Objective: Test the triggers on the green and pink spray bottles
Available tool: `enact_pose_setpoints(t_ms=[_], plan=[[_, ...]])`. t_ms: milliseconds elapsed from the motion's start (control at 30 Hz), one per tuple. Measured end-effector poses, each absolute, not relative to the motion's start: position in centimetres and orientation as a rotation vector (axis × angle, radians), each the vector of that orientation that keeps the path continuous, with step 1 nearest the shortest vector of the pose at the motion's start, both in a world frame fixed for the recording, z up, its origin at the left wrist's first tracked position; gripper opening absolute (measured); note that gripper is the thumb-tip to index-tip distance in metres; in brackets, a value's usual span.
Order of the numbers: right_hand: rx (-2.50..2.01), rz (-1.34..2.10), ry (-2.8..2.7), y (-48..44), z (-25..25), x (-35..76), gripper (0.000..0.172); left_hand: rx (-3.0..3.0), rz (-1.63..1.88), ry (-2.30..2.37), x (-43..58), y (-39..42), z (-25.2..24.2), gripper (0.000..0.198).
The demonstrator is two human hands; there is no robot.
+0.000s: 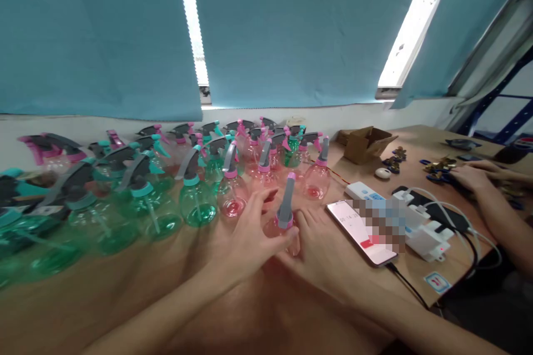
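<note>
The nearest spray bottle (285,212) had a clear, glossy plastic body, while its trigger head (286,199) looked like smooth, matt grey plastic. The green bottles (197,206) were of similar see-through, shiny plastic. The counter (245,305) looked like smooth wood with a soft sheen. The curtain (291,28) was matt cloth, the box (362,147) dull cardboard, the phone's screen (350,224) glassy and slick, and the power strip (361,191) smooth white plastic.

Free tabletop (258,310) nearside; spray bottles (199,208) (a thicket) behind, phone (353,233) rightward.
</note>
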State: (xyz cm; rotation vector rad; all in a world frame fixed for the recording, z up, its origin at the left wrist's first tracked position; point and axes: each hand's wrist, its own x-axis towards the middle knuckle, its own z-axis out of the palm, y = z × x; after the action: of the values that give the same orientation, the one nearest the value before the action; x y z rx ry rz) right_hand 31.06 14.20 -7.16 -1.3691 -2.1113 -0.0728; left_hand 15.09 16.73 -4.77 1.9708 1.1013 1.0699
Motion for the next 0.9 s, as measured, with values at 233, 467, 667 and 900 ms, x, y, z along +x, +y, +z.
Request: enact_pose_setpoints(t_ms=[233,467,667,900], plan=[[-1.15,0.126,-2.067,13.3,-8.7,25.0,0.045,1.94,1.176,1.141,11.5,15.3,-4.4,0.051],[-0.913,0.386,-2.119,12.7,-9.8,18.9,0.073,1.914,1.257,1.256,5.2,13.5,-4.7,0.032],[-0.657,0.671,-2.318,13.6,-9.3,16.7,0.08,1.857,1.398,1.275,1.2,12.6,-4.6,0.039],[-0.784,0.49,-2.53,15.9,-10.3,20.2,0.085,1.798,1.336,1.224,-0.3,13.4,-4.7,0.041]])
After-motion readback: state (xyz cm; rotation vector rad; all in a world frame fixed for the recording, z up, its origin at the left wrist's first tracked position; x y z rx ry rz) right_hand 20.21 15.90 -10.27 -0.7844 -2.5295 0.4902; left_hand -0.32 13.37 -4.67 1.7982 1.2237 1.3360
